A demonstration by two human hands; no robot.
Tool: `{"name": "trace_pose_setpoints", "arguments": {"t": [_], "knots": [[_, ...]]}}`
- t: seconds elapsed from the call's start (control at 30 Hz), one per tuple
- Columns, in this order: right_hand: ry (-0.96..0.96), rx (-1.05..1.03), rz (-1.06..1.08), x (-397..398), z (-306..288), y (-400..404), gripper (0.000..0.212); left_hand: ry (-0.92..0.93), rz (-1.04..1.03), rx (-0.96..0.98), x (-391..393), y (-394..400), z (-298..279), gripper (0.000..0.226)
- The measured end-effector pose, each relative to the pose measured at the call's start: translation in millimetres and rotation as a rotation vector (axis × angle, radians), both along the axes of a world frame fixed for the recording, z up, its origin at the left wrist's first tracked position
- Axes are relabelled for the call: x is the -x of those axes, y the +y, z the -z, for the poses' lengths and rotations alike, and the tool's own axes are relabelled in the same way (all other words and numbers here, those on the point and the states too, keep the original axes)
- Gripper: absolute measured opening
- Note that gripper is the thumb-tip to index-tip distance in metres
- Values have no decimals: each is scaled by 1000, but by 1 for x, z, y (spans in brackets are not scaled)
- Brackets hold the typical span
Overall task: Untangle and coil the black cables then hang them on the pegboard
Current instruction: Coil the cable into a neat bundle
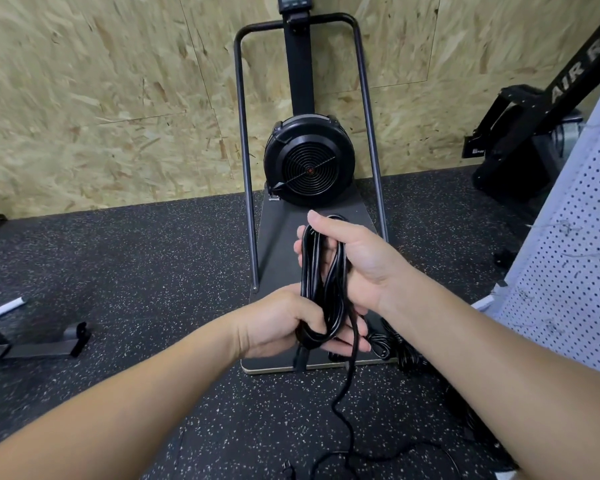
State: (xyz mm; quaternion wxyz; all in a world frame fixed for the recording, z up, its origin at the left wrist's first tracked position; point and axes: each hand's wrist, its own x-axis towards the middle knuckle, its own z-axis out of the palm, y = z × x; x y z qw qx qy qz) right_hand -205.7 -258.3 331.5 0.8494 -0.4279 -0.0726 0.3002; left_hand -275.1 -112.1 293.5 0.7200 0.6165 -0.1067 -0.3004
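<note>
- The pegboard, white and full of holes, stood at the person's right edge of view, well apart from the hands; no hook could be made out on it, so the hanging spot might have needed a search with both hands full.
- A second heap of black cable lay on the floor by the corner of the exercise machine's base board; the dangling end could have snagged in it and dragged it along.
- The coil was held upright between both hands, above the base board, several long loops lying side by side. The loops looked uneven, so one might have slipped out and undone the bundle.
- The loose tail ran down from the coil to the speckled floor, where it curled near the person's feet: a likely tripping or kinking point.
- The right hand had its fingers wrapped round the coil's top, thumb raised.
- The left hand had its fingers curled round the coil's bottom; a loosened grip there would have let the loops fall open.
</note>
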Motion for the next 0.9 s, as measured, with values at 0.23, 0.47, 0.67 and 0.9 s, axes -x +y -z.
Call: {"name": "trace_pose_setpoints", "arguments": {"t": [0.23, 0.47, 0.67, 0.9], "knots": [[72, -139, 115, -3, 2, 6, 16, 56, -142, 135, 1, -8, -1, 56], [50, -86, 104, -8, -14, 4, 40, 142, -44, 183, -1, -7, -10, 33], [30, -70, 82, -9, -11, 2, 43, -9, -27, 35, 0, 0, -16, 34], [-185, 104, -88, -8, -4, -12, 51, -36, -18, 54, 4, 5, -9, 32]]}}
